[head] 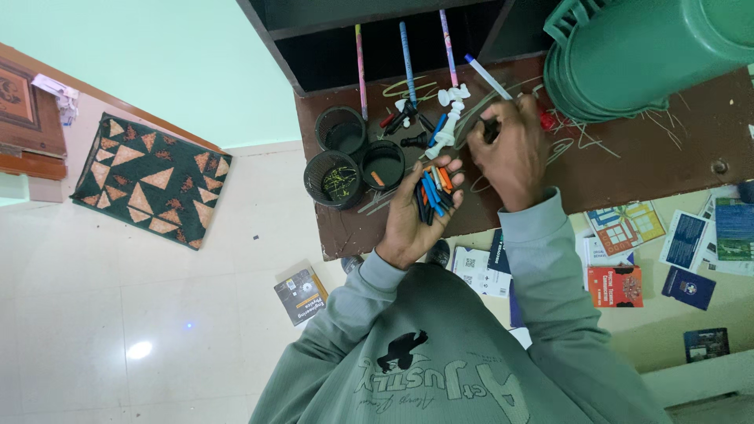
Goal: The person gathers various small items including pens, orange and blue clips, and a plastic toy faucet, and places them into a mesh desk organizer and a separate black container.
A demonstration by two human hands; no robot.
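My left hand [415, 212] is cupped palm up over the near edge of a dark brown table [667, 149], holding a bundle of pen caps and short pens [433, 188] in blue, orange and black. My right hand [510, 153] hovers just to its right with fingers pinched on a small dark piece, and a white pen with a blue cap [487, 76] pokes out above it. Loose pens and white parts [448, 118] lie on the table beyond my hands.
Three black mesh pen cups [353, 153] stand left of my hands. Stacked green plastic bins [636, 51] lie at the table's far right. Long pens [407, 51] reach into a dark shelf. Books and leaflets [660, 251] are scattered on the floor; a patterned rug [153, 177] lies left.
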